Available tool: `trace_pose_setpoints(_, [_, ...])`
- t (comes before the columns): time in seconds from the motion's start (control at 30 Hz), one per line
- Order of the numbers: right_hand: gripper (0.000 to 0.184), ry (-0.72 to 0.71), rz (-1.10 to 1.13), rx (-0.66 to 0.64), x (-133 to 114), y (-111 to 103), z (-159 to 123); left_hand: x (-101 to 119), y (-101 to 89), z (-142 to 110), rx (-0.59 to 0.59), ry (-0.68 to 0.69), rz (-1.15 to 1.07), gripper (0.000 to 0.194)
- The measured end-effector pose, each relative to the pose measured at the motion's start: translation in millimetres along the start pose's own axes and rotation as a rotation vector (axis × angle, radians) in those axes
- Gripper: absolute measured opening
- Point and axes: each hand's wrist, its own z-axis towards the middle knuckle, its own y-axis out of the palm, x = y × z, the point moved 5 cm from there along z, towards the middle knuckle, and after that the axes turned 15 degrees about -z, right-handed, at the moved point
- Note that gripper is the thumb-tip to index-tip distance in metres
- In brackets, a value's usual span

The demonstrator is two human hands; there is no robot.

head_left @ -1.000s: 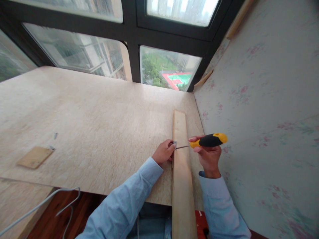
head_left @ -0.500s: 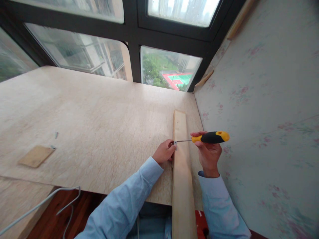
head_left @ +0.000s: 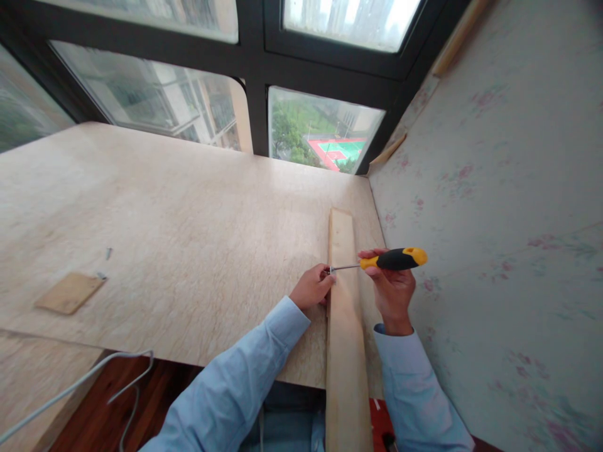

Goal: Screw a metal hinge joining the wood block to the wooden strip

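A long pale wooden board (head_left: pixel 346 351) lies lengthwise on the marbled surface and juts past its front edge toward me. My right hand (head_left: pixel 392 290) grips a yellow and black screwdriver (head_left: pixel 398 258), held nearly level across the board. Its metal shaft points left, and the tip meets a small metal piece (head_left: pixel 331 270) at the board's left edge. My left hand (head_left: pixel 313 286) pinches that piece there, thumb and fingers closed at the board's side. The fingers hide most of it, so its exact kind is unclear.
To the left lie a small thin wooden piece (head_left: pixel 70 293) and two small screws, one loose screw (head_left: pixel 108 253) and another screw (head_left: pixel 101 275) by the wood's corner. A white cable (head_left: pixel 70 390) hangs at the lower left. The papered wall (head_left: pixel 494 251) rises close on the right.
The screwdriver handle and my right hand have shifted slightly left. My left hand stays at the board's edge, and the view has moved very slightly.
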Motion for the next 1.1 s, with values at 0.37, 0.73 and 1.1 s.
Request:
trace_pose_setpoints(0.37, [0.043,-0.005,0.037,-0.182,-0.8,6.5,0.5,1.7,1.0,-1.7,0.004,-0.007,-0.017,0.032])
trace_pose_setpoints(0.73, [0.046,0.024,0.042,-0.237,-1.2,9.6,-3.0,1.7,0.2,-0.5,0.014,0.004,0.002,0.026])
trace_pose_setpoints(1.1, [0.065,-0.081,-0.225,-0.065,3.3,14.8,5.5,6.5,1.7,-5.4,0.015,-0.018,-0.031,0.030])
